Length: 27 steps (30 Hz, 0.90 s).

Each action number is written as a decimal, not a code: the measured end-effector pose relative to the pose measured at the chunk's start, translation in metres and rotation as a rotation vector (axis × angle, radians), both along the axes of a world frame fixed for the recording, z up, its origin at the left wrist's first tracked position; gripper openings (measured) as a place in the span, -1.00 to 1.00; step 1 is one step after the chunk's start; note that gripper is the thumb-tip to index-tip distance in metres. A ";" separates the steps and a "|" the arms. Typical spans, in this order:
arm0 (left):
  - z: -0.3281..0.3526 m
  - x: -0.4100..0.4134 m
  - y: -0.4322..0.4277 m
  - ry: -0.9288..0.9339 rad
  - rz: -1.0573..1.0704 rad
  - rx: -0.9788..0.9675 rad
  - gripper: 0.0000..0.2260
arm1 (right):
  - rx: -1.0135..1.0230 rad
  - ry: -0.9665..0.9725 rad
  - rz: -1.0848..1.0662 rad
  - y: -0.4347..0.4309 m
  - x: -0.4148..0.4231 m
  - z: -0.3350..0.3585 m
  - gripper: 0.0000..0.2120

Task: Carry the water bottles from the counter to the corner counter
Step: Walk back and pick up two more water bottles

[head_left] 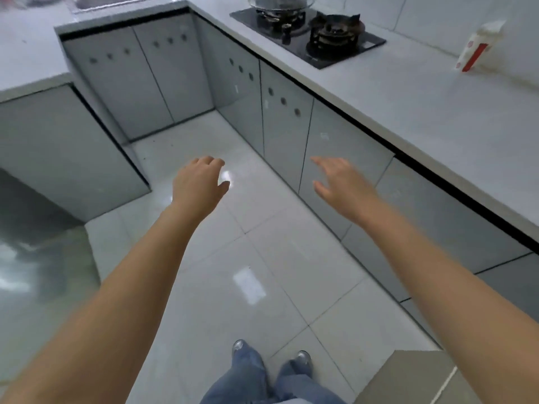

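No water bottle shows in the head view. My left hand (198,182) reaches forward over the tiled floor, fingers loosely curled and holding nothing. My right hand (341,185) is stretched out beside it in front of the cabinet doors, fingers spread and empty. Both bare forearms run from the bottom corners toward the middle. The white counter (423,112) runs along the right, and it meets another counter (35,53) at the far left corner.
A black gas stove (309,36) with a pan on it sits on the right counter. A white and red packet (478,45) lies near the wall. A sink (110,1) shows at the top left. Grey cabinets (285,118) line the floor; a cardboard box (408,377) is at bottom right.
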<state>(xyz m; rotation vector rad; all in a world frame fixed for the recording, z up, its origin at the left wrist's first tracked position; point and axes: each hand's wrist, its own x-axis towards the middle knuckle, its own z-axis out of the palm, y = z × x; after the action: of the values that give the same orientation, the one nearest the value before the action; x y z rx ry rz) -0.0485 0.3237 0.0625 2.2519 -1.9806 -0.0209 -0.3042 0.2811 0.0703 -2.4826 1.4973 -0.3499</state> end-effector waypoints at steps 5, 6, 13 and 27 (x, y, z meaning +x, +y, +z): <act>0.004 0.050 0.034 -0.034 0.165 0.018 -0.59 | -0.064 -0.012 0.178 -0.004 0.060 -0.001 -0.56; 0.004 0.058 0.040 -0.031 0.199 0.015 -0.60 | -0.082 -0.021 0.206 -0.005 0.070 -0.001 -0.56; 0.004 0.098 0.064 -0.033 0.356 0.026 -0.57 | -0.138 -0.072 0.338 -0.010 0.120 -0.009 -0.57; -0.019 0.133 0.035 0.077 0.473 -0.011 -0.56 | -0.049 0.090 0.431 -0.079 0.168 -0.022 -0.56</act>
<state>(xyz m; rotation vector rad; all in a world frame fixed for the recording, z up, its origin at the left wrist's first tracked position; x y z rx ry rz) 0.0841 0.3587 0.0432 2.6051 -1.3659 -0.0444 -0.1360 0.2024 0.0484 -2.7986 0.9466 -0.2001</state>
